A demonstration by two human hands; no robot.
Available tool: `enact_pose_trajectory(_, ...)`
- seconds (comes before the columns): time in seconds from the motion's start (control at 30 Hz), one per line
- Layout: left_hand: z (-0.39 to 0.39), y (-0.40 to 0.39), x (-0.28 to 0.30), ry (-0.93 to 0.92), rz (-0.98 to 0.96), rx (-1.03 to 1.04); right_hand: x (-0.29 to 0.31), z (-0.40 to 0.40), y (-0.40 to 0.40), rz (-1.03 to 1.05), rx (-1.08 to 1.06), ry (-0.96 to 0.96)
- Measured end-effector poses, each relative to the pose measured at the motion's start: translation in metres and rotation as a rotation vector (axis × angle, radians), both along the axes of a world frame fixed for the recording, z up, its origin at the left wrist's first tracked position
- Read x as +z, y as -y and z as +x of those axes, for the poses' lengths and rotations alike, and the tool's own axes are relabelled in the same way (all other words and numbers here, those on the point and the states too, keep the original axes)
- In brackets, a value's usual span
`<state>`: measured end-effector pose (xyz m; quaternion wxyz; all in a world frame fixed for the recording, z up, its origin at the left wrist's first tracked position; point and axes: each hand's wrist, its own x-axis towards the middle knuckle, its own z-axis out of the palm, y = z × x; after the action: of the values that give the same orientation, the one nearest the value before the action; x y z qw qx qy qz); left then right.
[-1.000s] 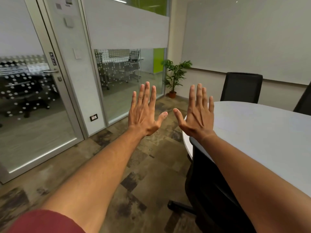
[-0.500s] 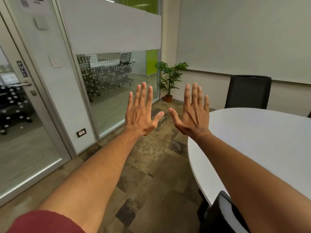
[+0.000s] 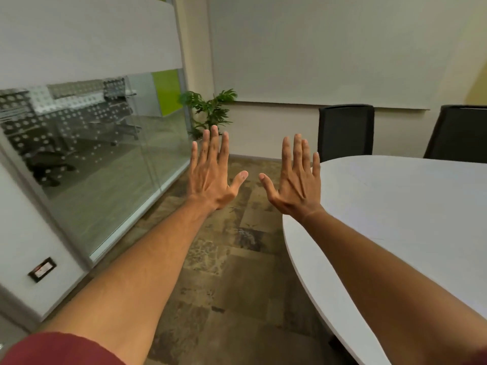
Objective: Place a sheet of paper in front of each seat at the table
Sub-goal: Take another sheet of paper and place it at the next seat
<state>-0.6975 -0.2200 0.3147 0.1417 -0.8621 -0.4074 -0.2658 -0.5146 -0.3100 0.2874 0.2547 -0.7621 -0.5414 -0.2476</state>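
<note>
Both arms are stretched out in front of me, backs of the hands up. My left hand [image 3: 213, 171] hovers over the floor with its fingers spread and nothing in it. My right hand [image 3: 295, 180] is spread the same way, empty, above the left end of the white oval table [image 3: 411, 206]. Two black chairs stand at the table's far side: one [image 3: 345, 131] near the middle, another [image 3: 459, 133] at the right edge of view. No sheet of paper shows anywhere.
A glass wall [image 3: 105, 159] with a frosted band runs along the left. A potted plant [image 3: 210, 109] stands in the far corner. Patterned carpet [image 3: 224, 259] lies between the glass and the table. A wall socket [image 3: 42, 269] sits low on the left.
The view has swung right: the glass door has left the frame, the near black chair has dropped out of sight, and a second far chair has appeared. Both hands stay spread and empty.
</note>
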Motion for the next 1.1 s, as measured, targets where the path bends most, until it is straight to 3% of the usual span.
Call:
enact_pose_trajectory(0.33, 0.064, -0.152, -0.008, -0.037, -0.033, -0.222, -0.007, 0.035, -0.112, -0.020, -0.223, -0.036)
enact_pose_trajectory(0.67, 0.209, -0.263, -0.039, -0.059, -0.033, -0.445, -0.033, 0.144, -0.191, -0.030, -0.512, -0.023)
enact_pose_trajectory(1.1, 0.406, -0.326, -0.056, -0.068, -0.071, -0.795, -0.041, 0.274, -0.227, -0.156, -0.891, -0.083)
